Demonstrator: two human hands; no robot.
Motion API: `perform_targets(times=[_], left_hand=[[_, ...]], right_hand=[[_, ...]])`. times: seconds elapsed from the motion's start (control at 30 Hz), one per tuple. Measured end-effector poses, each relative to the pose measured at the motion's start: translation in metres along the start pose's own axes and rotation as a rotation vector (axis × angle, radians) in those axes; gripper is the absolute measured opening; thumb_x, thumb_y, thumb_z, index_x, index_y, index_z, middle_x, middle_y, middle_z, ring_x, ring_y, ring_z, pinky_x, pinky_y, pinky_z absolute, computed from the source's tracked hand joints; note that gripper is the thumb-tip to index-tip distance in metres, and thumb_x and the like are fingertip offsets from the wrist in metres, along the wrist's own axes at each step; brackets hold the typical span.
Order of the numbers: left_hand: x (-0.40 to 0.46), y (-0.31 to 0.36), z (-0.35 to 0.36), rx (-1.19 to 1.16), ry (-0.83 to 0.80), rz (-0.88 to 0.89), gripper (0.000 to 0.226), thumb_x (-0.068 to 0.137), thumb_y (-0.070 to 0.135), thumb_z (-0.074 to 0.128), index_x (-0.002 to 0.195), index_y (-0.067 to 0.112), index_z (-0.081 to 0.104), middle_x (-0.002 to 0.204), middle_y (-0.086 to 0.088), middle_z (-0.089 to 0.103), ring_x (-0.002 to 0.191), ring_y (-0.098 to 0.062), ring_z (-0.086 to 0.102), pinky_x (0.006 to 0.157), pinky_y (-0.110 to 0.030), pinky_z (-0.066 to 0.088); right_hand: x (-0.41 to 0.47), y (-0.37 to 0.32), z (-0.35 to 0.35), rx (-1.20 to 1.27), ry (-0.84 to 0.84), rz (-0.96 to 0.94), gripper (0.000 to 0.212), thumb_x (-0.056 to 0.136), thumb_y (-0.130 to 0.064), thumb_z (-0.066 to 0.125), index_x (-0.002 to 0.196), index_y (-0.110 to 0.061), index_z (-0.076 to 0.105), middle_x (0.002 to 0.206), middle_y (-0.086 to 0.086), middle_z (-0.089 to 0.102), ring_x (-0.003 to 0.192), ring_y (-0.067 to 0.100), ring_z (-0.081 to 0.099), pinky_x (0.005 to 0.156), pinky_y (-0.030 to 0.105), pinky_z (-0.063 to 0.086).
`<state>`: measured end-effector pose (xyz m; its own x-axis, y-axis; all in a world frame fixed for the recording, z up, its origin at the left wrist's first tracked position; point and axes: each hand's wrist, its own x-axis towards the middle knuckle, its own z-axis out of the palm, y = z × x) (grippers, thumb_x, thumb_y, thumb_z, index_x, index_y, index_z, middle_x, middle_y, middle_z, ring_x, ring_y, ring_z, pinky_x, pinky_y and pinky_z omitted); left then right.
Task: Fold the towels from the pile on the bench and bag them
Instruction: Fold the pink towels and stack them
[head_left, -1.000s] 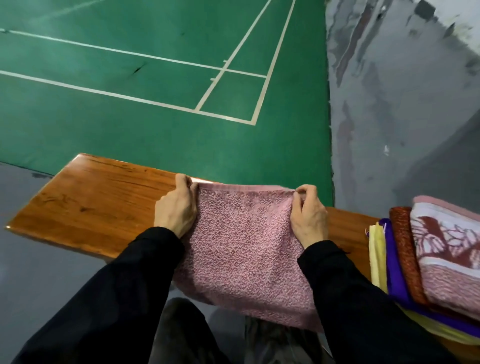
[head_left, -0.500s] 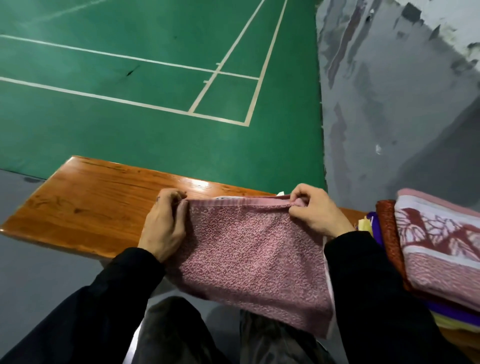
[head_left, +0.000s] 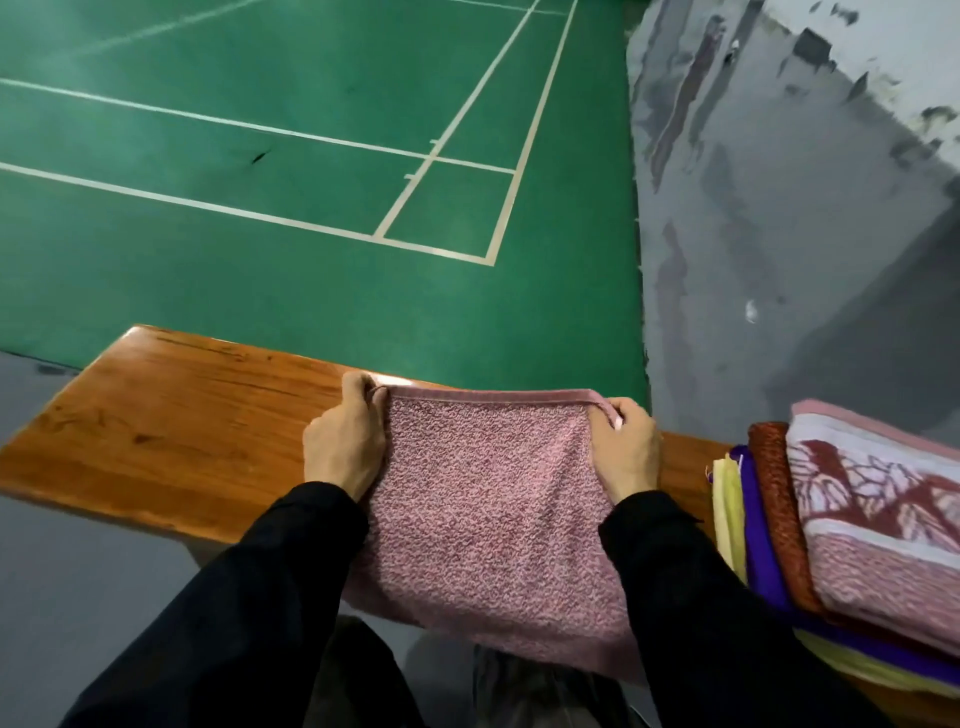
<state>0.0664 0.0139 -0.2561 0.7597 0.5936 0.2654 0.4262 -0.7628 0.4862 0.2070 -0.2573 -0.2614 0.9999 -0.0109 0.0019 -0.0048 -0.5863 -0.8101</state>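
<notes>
I am watching both hands gripping the pink towel (head_left: 488, 499): left hand (head_left: 345, 441) pinching its far left corner, right hand (head_left: 626, 449) its far right. The towel is lying across the bench (head_left: 171, 436), near edge overhanging. The pile (head_left: 852, 519) is sitting right.

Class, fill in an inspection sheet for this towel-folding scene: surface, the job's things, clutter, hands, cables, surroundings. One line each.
Surface: wooden bench, glossy, grain visible.
Job's things: pink towel across the bench, its near part hanging over the front edge; towel pile at the right, a patterned pink one on top of rust, purple and yellow ones. No bag seen.
Clutter: nothing seen.
Hands: left hand and right hand each pinch a far corner of the pink towel.
Cables: nothing seen.
Surroundings: green court floor with white lines; grey concrete to the right.
</notes>
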Motion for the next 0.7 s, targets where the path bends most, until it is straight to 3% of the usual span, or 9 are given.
perform_targets(times=[0.1, 0.17, 0.23, 0.3, 0.4, 0.5, 0.6, 0.7], left_hand=[[-0.004, -0.007, 0.006, 0.02, 0.028, 0.082, 0.019, 0.105, 0.036, 0.039, 0.102, 0.018, 0.034, 0.058, 0.0, 0.047, 0.05, -0.035, 0.055, 0.053, -0.036, 0.036], [-0.005, -0.009, 0.01, 0.01, 0.033, 0.153, 0.02, 0.104, 0.036, 0.037, 0.102, 0.017, 0.034, 0.058, 0.001, 0.047, 0.046, -0.029, 0.048, 0.05, -0.034, 0.033], [-0.008, -0.009, 0.013, -0.002, 0.014, 0.212, 0.021, 0.103, 0.036, 0.035, 0.1, 0.015, 0.035, 0.061, -0.001, 0.047, 0.047, -0.024, 0.041, 0.049, -0.033, 0.029], [-0.006, -0.008, 0.017, -0.019, 0.02, 0.226, 0.02, 0.103, 0.034, 0.037, 0.098, 0.014, 0.036, 0.064, -0.002, 0.048, 0.05, -0.022, 0.04, 0.05, -0.033, 0.029], [0.0, -0.006, 0.019, -0.034, 0.015, 0.164, 0.021, 0.104, 0.036, 0.04, 0.099, 0.016, 0.038, 0.071, -0.005, 0.053, 0.057, -0.026, 0.045, 0.053, -0.035, 0.033], [0.001, -0.01, 0.016, -0.004, 0.017, 0.079, 0.024, 0.103, 0.039, 0.045, 0.1, 0.015, 0.045, 0.074, -0.008, 0.06, 0.059, -0.03, 0.051, 0.056, -0.035, 0.036], [-0.001, -0.012, 0.013, -0.037, 0.022, 0.03, 0.023, 0.103, 0.039, 0.047, 0.101, 0.016, 0.048, 0.072, -0.011, 0.066, 0.062, -0.036, 0.062, 0.057, -0.04, 0.045], [0.004, -0.01, 0.012, 0.015, 0.003, -0.008, 0.026, 0.102, 0.045, 0.046, 0.098, 0.02, 0.048, 0.071, -0.01, 0.067, 0.062, -0.036, 0.063, 0.056, -0.038, 0.044]], right_hand=[[0.024, -0.009, -0.01, -0.005, -0.118, 0.165, 0.025, 0.083, -0.029, 0.069, 0.079, -0.005, 0.071, 0.083, 0.016, 0.07, 0.073, 0.025, 0.06, 0.065, 0.034, 0.044], [0.024, -0.014, -0.013, -0.03, -0.077, 0.127, 0.026, 0.082, -0.03, 0.072, 0.074, -0.005, 0.069, 0.081, 0.012, 0.071, 0.081, 0.031, 0.065, 0.066, 0.034, 0.046], [0.011, -0.009, -0.008, -0.023, -0.028, 0.036, 0.024, 0.088, -0.03, 0.07, 0.083, -0.007, 0.068, 0.102, 0.011, 0.073, 0.099, 0.032, 0.065, 0.081, 0.036, 0.051], [0.003, -0.008, -0.001, -0.029, -0.04, -0.003, 0.026, 0.095, -0.034, 0.063, 0.105, -0.011, 0.065, 0.121, 0.007, 0.067, 0.111, 0.028, 0.062, 0.096, 0.042, 0.051], [0.02, -0.011, 0.001, -0.121, -0.044, -0.008, 0.022, 0.098, -0.037, 0.056, 0.09, -0.016, 0.053, 0.088, 0.003, 0.061, 0.082, 0.028, 0.06, 0.072, 0.043, 0.052], [0.026, -0.018, -0.001, -0.188, -0.082, 0.026, 0.029, 0.098, -0.037, 0.058, 0.077, -0.022, 0.045, 0.076, -0.002, 0.05, 0.067, 0.018, 0.047, 0.056, 0.033, 0.035], [0.026, -0.016, 0.005, -0.231, -0.066, 0.055, 0.027, 0.098, -0.039, 0.058, 0.081, -0.022, 0.046, 0.077, -0.002, 0.052, 0.068, 0.019, 0.048, 0.057, 0.034, 0.035], [0.025, -0.014, 0.007, -0.298, -0.032, 0.047, 0.022, 0.097, -0.04, 0.059, 0.095, -0.02, 0.049, 0.087, 0.003, 0.06, 0.079, 0.027, 0.059, 0.069, 0.041, 0.049]])
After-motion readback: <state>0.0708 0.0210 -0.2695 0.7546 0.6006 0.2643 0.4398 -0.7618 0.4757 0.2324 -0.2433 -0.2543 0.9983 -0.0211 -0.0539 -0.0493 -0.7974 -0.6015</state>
